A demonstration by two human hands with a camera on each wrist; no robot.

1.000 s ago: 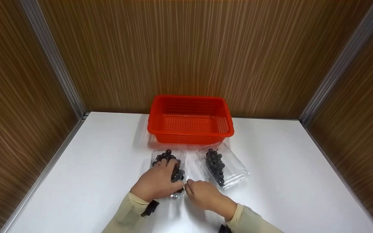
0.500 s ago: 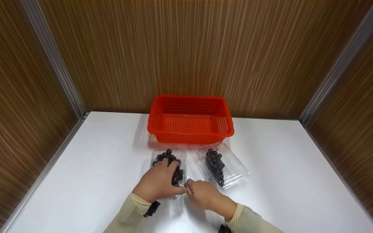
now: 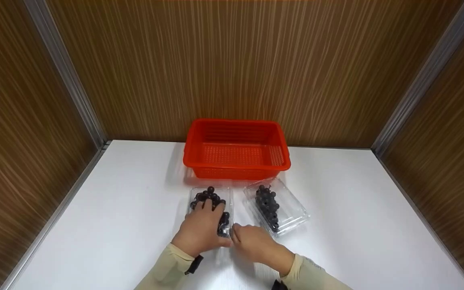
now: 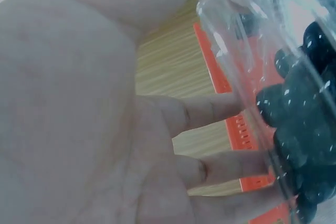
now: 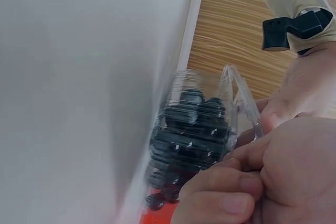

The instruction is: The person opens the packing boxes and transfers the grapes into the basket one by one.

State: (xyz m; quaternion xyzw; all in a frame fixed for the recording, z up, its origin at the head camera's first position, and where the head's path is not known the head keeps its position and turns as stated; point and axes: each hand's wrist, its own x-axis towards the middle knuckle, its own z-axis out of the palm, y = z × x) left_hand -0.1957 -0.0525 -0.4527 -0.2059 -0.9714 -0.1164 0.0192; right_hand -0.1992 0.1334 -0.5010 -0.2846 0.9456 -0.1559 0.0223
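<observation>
A clear plastic clamshell box (image 3: 230, 219) holding a bunch of dark grapes (image 3: 207, 197) lies in front of me, near the middle of the table in the head view. My left hand (image 3: 202, 226) rests over it with spread, fairly straight fingers (image 4: 210, 109) touching the clear plastic lid (image 4: 231, 40). Its thumb reaches toward the near right corner. At that same corner, my right hand (image 3: 254, 243) has curled fingers (image 5: 220, 187) and pinches the box's edge; the exact contact is partly hidden. In the right wrist view, the lid stands slightly apart from the base.
A second clear clamshell box (image 3: 292, 209) lies turned at an angle to the right, with another bunch of dark grapes (image 3: 268, 207) inside. Behind both boxes stands a red plastic basket (image 3: 238, 172). Wood-patterned walls (image 3: 232, 60) enclose the white table (image 3: 349, 201).
My left hand has shifted slightly nearer to me and to the right over the box, its thumb sliding down to the near corner. The right hand stays in place.
</observation>
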